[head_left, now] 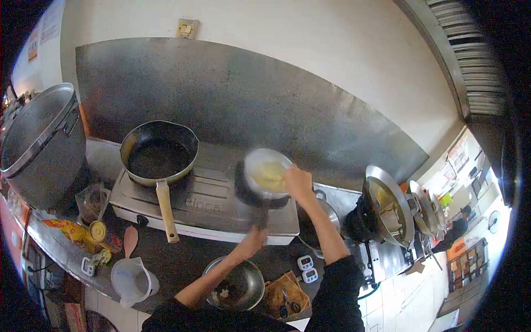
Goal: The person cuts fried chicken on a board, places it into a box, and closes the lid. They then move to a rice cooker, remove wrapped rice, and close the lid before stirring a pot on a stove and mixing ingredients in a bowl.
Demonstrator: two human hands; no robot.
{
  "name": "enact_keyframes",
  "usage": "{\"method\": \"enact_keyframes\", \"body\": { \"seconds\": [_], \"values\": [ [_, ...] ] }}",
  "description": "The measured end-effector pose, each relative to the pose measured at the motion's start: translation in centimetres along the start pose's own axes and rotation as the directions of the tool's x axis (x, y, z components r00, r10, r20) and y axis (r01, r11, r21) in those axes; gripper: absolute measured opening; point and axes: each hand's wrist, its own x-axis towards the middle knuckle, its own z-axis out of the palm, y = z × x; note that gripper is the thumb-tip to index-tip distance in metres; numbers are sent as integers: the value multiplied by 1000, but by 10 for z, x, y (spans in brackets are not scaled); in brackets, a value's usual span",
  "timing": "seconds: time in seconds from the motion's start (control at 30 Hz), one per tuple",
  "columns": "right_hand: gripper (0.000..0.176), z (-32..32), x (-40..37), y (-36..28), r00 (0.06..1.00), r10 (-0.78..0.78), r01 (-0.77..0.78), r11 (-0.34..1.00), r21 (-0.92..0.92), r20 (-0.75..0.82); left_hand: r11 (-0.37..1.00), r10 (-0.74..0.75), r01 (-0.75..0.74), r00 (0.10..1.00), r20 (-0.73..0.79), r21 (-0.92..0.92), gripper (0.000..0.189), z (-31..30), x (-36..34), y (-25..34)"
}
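Note:
My left hand (253, 243) is closed around the dark handle of a small saucepan (253, 161) over the right side of the gas stove (213, 193). Pale yellow food (270, 174) lies in the saucepan, and motion smears both the pan and its handle. At the pan's right rim is my right hand (298, 181), fingers closed and pointing into it. Whatever that hand holds is too blurred to name. On the stove's left side sits a black frying pan (160, 152) with a light handle.
A large metal pot (47, 146) stands far left, near a plastic measuring jug (133, 281) and a pink spatula (130, 241). In front are a metal bowl (246, 288), scissors (289, 304) on a brown cloth, and two timers (307, 269). A wok (387, 207) stands right.

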Motion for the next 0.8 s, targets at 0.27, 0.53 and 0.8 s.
{"method": "enact_keyframes", "body": {
  "seconds": [0.27,0.53,0.8],
  "values": [
    [21,-57,24,40,982,183,-174,972,-159,45,948,-289,296,954,76,-117,41,-2,4,76],
    [45,-6,34,38,848,268,-301,954,0,456,861,-185,228,973,138,-455,33,-3,4,86],
    [17,-6,54,32,968,194,-219,962,164,156,897,-298,305,952,72,-319,34,1,5,90]
  ]
}}
